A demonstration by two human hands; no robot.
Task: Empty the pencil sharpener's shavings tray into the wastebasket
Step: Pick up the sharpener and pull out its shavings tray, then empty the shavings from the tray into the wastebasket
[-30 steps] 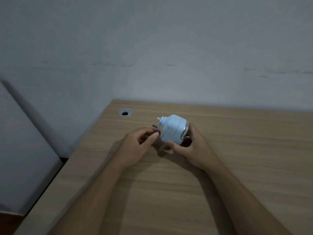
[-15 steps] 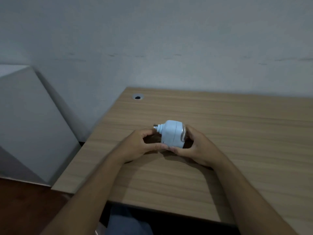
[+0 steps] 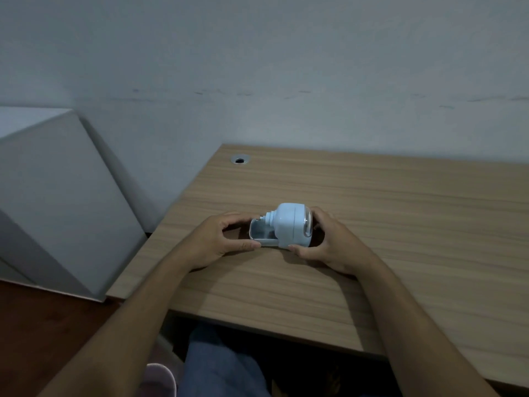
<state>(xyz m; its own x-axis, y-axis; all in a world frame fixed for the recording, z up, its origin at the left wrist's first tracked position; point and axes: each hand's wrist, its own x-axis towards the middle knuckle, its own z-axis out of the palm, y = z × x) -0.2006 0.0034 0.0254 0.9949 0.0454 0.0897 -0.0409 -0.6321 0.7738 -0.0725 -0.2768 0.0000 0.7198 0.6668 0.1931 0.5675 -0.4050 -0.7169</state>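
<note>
A pale blue pencil sharpener (image 3: 290, 226) sits low over the wooden desk (image 3: 372, 213), near its left front part. My right hand (image 3: 333, 245) grips the sharpener's body from the right and below. Its clear shavings tray (image 3: 262, 233) sticks partway out of the body to the left. My left hand (image 3: 217, 242) holds the tray's outer end between thumb and fingers. What lies inside the tray is too dim to tell. No wastebasket is in view.
A round cable hole (image 3: 240, 160) marks the desk's far left corner. A grey slanted panel (image 3: 57, 196) stands left of the desk, over a dark red floor (image 3: 43, 325). My legs (image 3: 223, 362) show under the desk's front edge. A pale wall rises behind.
The tray has slid out of the sharpener's left side, drawn by my left hand. The view has tilted down and back, so the desk's front edge and my legs now show.
</note>
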